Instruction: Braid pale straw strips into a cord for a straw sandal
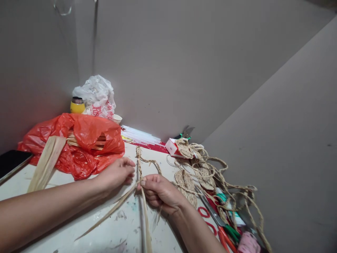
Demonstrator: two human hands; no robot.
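Plaiting: braid over counter, betw. hands; upper pt. done, strands below unplaited. R. hand grip: pinching braid's lower end; L. hand grip: open (nothing seen in it).

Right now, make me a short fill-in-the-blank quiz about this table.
The braid is pinched in the person's ____ grip.
The bag nearest the phone is coloured ____.
The jar beside the white bag has a body coloured ____.
Missing words: right; red; yellow.
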